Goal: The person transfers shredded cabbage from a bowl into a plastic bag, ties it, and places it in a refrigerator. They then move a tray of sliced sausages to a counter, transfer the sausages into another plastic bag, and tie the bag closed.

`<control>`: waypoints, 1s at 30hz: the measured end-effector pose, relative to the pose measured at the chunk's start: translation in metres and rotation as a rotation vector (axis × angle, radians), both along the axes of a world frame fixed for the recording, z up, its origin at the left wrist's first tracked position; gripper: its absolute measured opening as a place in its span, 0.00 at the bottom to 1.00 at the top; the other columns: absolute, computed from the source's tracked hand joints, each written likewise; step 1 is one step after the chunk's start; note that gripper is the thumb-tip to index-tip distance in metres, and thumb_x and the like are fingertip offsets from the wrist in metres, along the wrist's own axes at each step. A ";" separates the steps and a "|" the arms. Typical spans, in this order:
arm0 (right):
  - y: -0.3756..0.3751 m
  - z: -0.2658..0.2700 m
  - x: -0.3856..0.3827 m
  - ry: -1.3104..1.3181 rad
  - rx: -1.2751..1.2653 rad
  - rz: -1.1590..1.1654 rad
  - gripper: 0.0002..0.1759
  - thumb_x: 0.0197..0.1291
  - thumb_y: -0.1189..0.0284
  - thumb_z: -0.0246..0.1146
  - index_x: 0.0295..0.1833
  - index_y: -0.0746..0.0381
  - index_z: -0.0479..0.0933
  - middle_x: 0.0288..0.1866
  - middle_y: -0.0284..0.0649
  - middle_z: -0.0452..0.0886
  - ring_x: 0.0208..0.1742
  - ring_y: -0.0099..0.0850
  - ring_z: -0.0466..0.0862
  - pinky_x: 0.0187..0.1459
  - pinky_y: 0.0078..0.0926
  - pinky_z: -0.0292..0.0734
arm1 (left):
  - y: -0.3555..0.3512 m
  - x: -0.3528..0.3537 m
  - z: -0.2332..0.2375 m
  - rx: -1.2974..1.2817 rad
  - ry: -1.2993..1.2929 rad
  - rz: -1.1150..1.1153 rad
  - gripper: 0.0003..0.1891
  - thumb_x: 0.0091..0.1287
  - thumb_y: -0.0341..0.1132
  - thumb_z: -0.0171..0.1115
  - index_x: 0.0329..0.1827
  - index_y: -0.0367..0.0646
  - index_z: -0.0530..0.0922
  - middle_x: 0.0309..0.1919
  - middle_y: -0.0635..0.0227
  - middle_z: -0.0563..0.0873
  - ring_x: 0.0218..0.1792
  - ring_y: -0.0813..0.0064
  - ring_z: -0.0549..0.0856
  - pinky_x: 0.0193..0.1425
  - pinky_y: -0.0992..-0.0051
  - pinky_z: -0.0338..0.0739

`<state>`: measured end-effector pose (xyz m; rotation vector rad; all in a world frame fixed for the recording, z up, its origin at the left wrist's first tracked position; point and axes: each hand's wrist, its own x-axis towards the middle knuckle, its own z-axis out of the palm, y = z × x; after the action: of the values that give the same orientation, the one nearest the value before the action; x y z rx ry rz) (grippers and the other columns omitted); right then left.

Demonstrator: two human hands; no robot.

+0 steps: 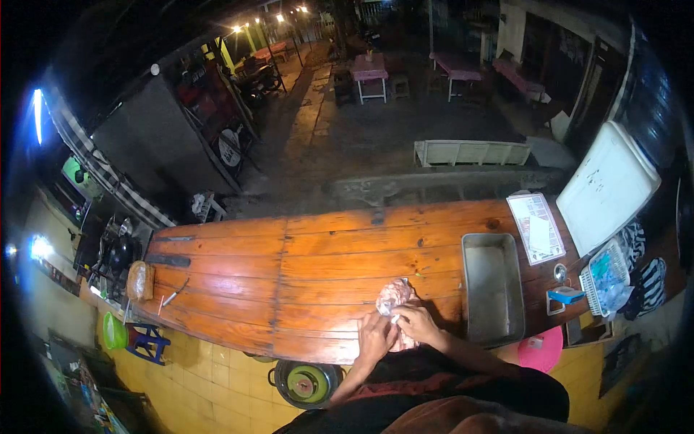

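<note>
Near the front edge of the wooden table lies a plastic bag [396, 293] with mottled pinkish-white contents that I cannot identify. My left hand [374, 337] is closed on the bag's near left side, its fingers bent toward the gathered plastic. From the right, my right hand [417, 325] pinches the same gathered part. The two hands almost meet, and they cover much of the near part of the bag. Just right of my right forearm stands a deep rectangular metal tray [494, 329] on the table.
The planked table [217, 271] carries a wrapped loaf-like packet [140, 281] and a thin knife-like tool [173, 293] at left. At right are a printed sheet [536, 228], a white lid-like panel [607, 188], a blue-topped scale [565, 296] and a plastic basket [606, 278]. A pot [306, 383] stands below.
</note>
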<state>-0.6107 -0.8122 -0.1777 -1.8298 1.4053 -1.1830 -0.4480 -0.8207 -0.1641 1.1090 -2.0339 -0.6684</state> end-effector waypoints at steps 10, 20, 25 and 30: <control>-0.009 0.011 0.003 0.308 0.033 0.002 0.08 0.48 0.72 0.60 0.33 0.64 0.80 0.47 0.43 0.77 0.53 0.43 0.73 0.53 0.42 0.66 | -0.007 0.001 -0.005 -0.046 -0.226 0.052 0.13 0.51 0.38 0.67 0.37 0.43 0.78 0.33 0.61 0.82 0.40 0.60 0.79 0.45 0.62 0.66; -0.003 0.004 0.002 0.419 0.126 0.107 0.11 0.49 0.69 0.60 0.37 0.62 0.81 0.45 0.39 0.76 0.55 0.39 0.72 0.54 0.45 0.63 | -0.018 0.017 -0.016 -0.075 -0.121 -0.032 0.15 0.49 0.37 0.71 0.39 0.42 0.80 0.35 0.62 0.83 0.41 0.61 0.80 0.48 0.61 0.68; 0.000 -0.009 0.000 0.257 -0.157 0.048 0.10 0.45 0.75 0.63 0.36 0.65 0.78 0.42 0.44 0.79 0.50 0.42 0.77 0.54 0.41 0.67 | -0.010 0.013 -0.028 0.110 0.042 0.033 0.13 0.50 0.33 0.70 0.35 0.39 0.77 0.29 0.57 0.80 0.34 0.55 0.80 0.44 0.60 0.73; 0.001 -0.004 0.011 -0.106 0.151 -0.090 0.17 0.50 0.82 0.60 0.48 0.66 0.75 0.42 0.47 0.81 0.47 0.42 0.81 0.47 0.36 0.76 | -0.006 0.003 -0.027 0.101 0.213 0.079 0.10 0.49 0.29 0.70 0.31 0.38 0.76 0.26 0.57 0.80 0.28 0.58 0.79 0.35 0.66 0.74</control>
<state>-0.5999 -0.8114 -0.1822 -1.5930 1.4875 -1.1659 -0.4446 -0.8271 -0.1911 1.1187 -1.7839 -0.8204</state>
